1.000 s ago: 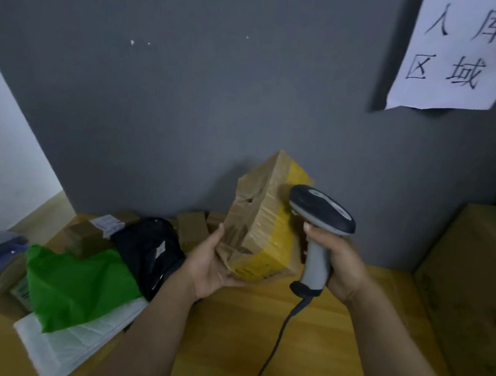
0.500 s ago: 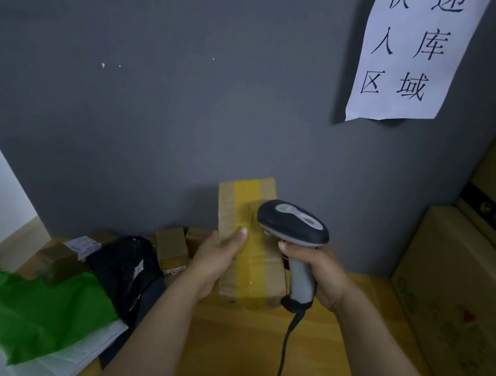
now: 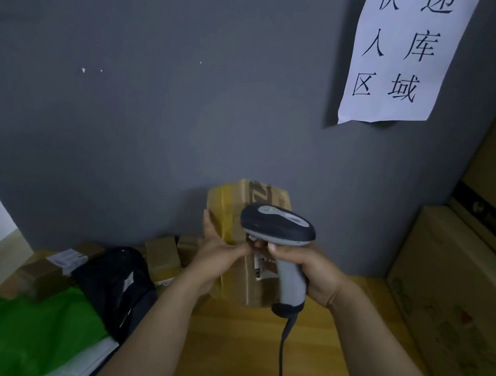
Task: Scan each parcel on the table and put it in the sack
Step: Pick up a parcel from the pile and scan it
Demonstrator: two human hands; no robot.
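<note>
Starting nearest the camera, a pale wooden table [image 3: 232, 346] carries a dark cable [image 3: 280, 369] that runs up to a grey-and-black handheld barcode scanner [image 3: 279, 224]. At the near left lie a crumpled green plastic bag [image 3: 25, 331], a white plastic mailer [image 3: 85, 363] partly under it, and a black plastic mailer [image 3: 117, 277] behind them. Over the table's middle, the right hand [image 3: 308, 267] grips the scanner's handle with its fingers wrapped round. The left hand [image 3: 220, 254] grips a brown cardboard parcel banded with yellow tape [image 3: 243, 283], held upright just behind the scanner; whether its base touches the table cannot be told. A white label [image 3: 261, 262] shows on the parcel beside the handle. Farther back, small brown cardboard boxes [image 3: 162, 255] sit against the grey wall [image 3: 155, 109]. Large cardboard cartons [image 3: 464, 300] are stacked at the right. A white paper sign with black characters [image 3: 401, 56] hangs on the wall.
</note>
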